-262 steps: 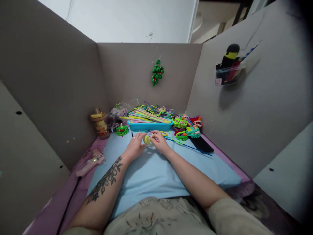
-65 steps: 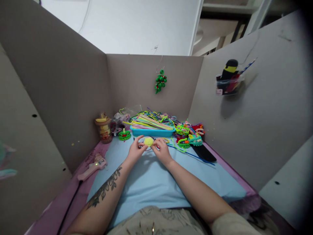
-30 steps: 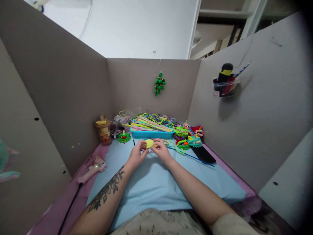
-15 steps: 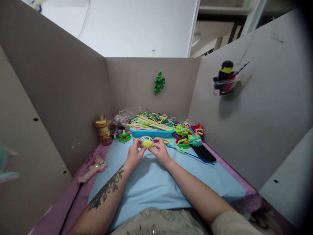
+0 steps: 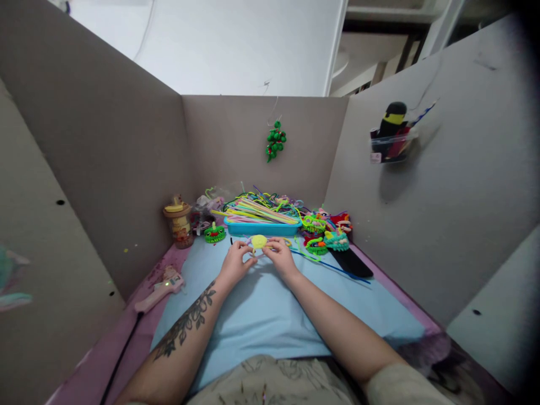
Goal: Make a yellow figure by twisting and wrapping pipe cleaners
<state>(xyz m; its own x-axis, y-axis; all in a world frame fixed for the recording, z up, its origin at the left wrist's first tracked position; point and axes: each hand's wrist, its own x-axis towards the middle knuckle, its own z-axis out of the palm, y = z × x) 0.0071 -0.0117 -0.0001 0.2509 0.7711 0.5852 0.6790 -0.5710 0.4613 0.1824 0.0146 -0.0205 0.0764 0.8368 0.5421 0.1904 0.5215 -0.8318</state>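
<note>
A small round yellow pipe-cleaner piece (image 5: 259, 242) with pale loops around it is pinched between my two hands over the light blue mat (image 5: 261, 315). My left hand (image 5: 234, 262) grips its left side with closed fingers. My right hand (image 5: 279, 256) grips its right side, fingers closed too. Just beyond the hands stands a blue tray (image 5: 262, 227) heaped with coloured pipe cleaners.
A pink glue gun (image 5: 159, 287) with its black cord lies at the left. A small jar (image 5: 179, 221) and a green figure (image 5: 215, 233) stand near the back left. Finished colourful pieces (image 5: 325, 235) and a black strip (image 5: 351, 263) are on the right. Grey cardboard walls enclose the desk.
Both hands have kept turning the yellow piece between the fingers; it now sits slightly lower and flatter than half a second ago. The camera shifted a little.
</note>
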